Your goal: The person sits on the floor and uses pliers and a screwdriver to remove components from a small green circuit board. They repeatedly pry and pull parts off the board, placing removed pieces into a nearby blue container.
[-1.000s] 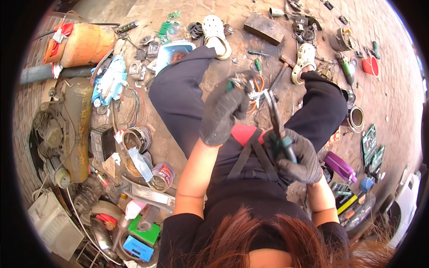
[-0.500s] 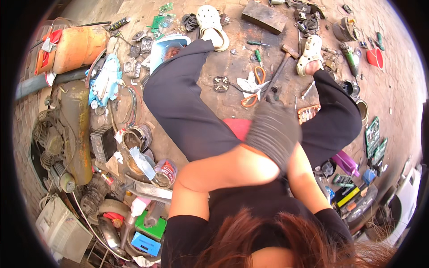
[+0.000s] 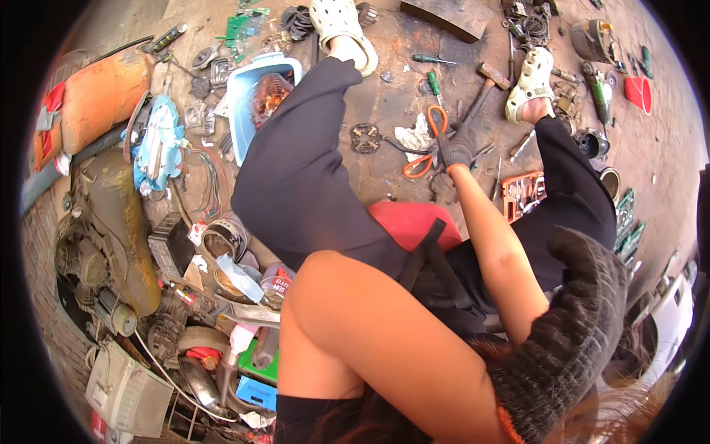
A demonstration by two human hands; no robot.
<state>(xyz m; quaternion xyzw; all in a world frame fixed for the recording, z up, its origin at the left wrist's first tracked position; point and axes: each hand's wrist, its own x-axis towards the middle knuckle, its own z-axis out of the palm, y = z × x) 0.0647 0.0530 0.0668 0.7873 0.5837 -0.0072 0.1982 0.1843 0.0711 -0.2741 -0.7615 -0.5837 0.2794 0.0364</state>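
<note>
Dark knitted gloves with orange cuffs cover both my hands. My right hand [image 3: 458, 150] reaches down to the floor between my legs, its fingers closed around the lower handle of a hammer [image 3: 493, 75]. Touching or very near that hand are scissors with orange loop handles [image 3: 436, 120], lying beside a crumpled white tissue [image 3: 414, 135]. Close to the camera, my left hand [image 3: 569, 333] crosses over to the right and overlaps my right upper arm. Its back faces up and its fingertips look bent; its palm is hidden.
A blue basin [image 3: 241, 111] stands by my left foot. An orange gas cylinder [image 3: 107, 89] lies at far left, scrap parts and tins below it. A red seat [image 3: 414, 222] shows under me. An orange tool case [image 3: 522, 194], screwdrivers and an angle grinder [image 3: 596, 92] lie rightward.
My left hand has swung from in front of my lap toward the right and nearer the camera, uncovering my right forearm. The view has shifted slightly.
</note>
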